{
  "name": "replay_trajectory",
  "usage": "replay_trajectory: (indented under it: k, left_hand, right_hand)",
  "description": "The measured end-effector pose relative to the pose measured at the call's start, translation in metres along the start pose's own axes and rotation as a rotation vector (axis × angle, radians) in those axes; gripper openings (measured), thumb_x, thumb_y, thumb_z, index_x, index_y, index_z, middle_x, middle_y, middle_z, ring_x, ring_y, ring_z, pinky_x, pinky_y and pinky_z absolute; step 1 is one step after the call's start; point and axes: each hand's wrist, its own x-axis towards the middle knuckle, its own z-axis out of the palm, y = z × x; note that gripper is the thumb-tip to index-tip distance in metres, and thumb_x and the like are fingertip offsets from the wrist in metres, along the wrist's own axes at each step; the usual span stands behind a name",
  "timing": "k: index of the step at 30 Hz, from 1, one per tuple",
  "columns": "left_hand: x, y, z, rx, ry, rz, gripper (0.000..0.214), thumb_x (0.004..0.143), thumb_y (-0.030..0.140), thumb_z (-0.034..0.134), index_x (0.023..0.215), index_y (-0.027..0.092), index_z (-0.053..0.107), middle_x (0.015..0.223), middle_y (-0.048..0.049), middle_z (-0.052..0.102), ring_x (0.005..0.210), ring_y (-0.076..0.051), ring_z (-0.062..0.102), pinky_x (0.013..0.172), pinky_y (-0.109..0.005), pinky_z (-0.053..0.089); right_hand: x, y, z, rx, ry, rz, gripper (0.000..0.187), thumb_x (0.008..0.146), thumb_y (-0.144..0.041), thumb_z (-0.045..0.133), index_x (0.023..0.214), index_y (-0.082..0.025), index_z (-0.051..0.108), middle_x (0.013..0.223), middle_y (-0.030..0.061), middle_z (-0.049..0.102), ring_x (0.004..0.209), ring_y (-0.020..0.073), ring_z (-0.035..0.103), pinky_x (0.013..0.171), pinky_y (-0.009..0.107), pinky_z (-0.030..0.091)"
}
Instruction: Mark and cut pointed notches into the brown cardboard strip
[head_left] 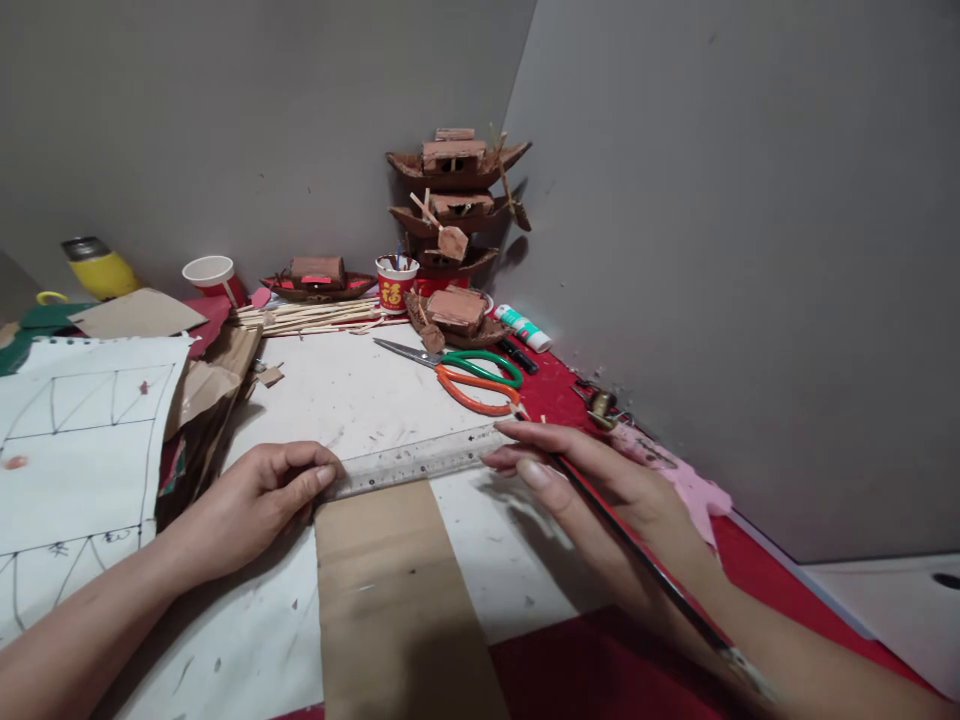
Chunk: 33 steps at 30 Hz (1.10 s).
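A clear plastic ruler point(416, 462) lies across the far end of a brown cardboard strip point(397, 590). My left hand point(277, 490) is closed on the ruler's left end, thumb on top. At the ruler's other end, my right hand point(600, 490) has its fingertips at the edge while it holds a red-and-black pencil point(622, 535). The pencil slants back across the hand, its sharpened tip pointing away from me. Just beyond the ruler lie scissors point(480, 378) with one green and one orange handle, blades pointing left.
Brown model boats point(457, 165) are stacked at the back corner against grey walls. Near them stand a red-and-white paper cup point(396, 285), thin wooden sticks point(315, 318) and a glue stick point(525, 328). A drawn paper sheet point(82, 440) lies left, with a yellow bottle point(105, 272) behind.
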Motion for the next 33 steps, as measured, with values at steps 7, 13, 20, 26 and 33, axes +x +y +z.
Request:
replay_trajectory:
  k: [7, 13, 20, 26, 33]
  left_hand:
    - [0.001, 0.003, 0.0, 0.009, -0.002, -0.037, 0.032, 0.087, 0.046, 0.055, 0.081, 0.019, 0.071, 0.055, 0.0016, 0.048, 0.05, -0.011, 0.035, 0.045, -0.02, 0.028]
    - [0.001, 0.003, 0.0, 0.003, -0.006, -0.048, 0.031, 0.088, 0.045, 0.054, 0.091, 0.019, 0.072, 0.055, 0.0016, 0.051, 0.048, -0.011, 0.038, 0.044, -0.02, 0.028]
    - [0.0, 0.006, 0.0, -0.033, 0.015, -0.045, 0.031, 0.086, 0.044, 0.056, 0.092, 0.018, 0.073, 0.054, 0.0019, 0.053, 0.045, -0.01, 0.04, 0.043, -0.02, 0.029]
    - [-0.001, 0.011, 0.001, -0.038, 0.016, -0.058, 0.031, 0.086, 0.043, 0.055, 0.092, 0.017, 0.07, 0.054, 0.003, 0.052, 0.045, -0.009, 0.038, 0.043, -0.019, 0.028]
    - [-0.003, 0.007, -0.001, -0.011, -0.017, -0.056, 0.032, 0.09, 0.042, 0.05, 0.095, 0.016, 0.068, 0.052, 0.0045, 0.049, 0.045, -0.009, 0.036, 0.044, -0.02, 0.028]
  right_hand:
    - [0.001, 0.004, 0.002, 0.031, -0.038, -0.003, 0.027, 0.093, -0.031, 0.053, 0.116, -0.023, 0.063, 0.099, 0.0063, 0.077, 0.095, 0.0243, 0.072, 0.083, 0.035, 0.058]
    - [0.0, 0.001, 0.002, 0.006, -0.093, -0.026, 0.026, 0.092, -0.034, 0.052, 0.11, -0.023, 0.066, 0.096, 0.0064, 0.077, 0.089, 0.0262, 0.073, 0.076, 0.037, 0.059]
    - [0.0, 0.004, 0.006, 0.026, -0.125, -0.12, 0.024, 0.091, -0.031, 0.054, 0.11, -0.023, 0.066, 0.093, 0.0057, 0.077, 0.084, 0.0262, 0.073, 0.069, 0.037, 0.059]
    - [0.001, 0.008, 0.007, 0.025, -0.132, -0.125, 0.024, 0.091, -0.033, 0.055, 0.109, -0.022, 0.067, 0.092, 0.007, 0.077, 0.083, 0.0273, 0.073, 0.068, 0.037, 0.059]
    - [0.0, 0.006, 0.007, 0.027, -0.177, -0.129, 0.024, 0.091, -0.028, 0.054, 0.109, -0.021, 0.068, 0.092, 0.0077, 0.077, 0.083, 0.0259, 0.073, 0.069, 0.034, 0.058]
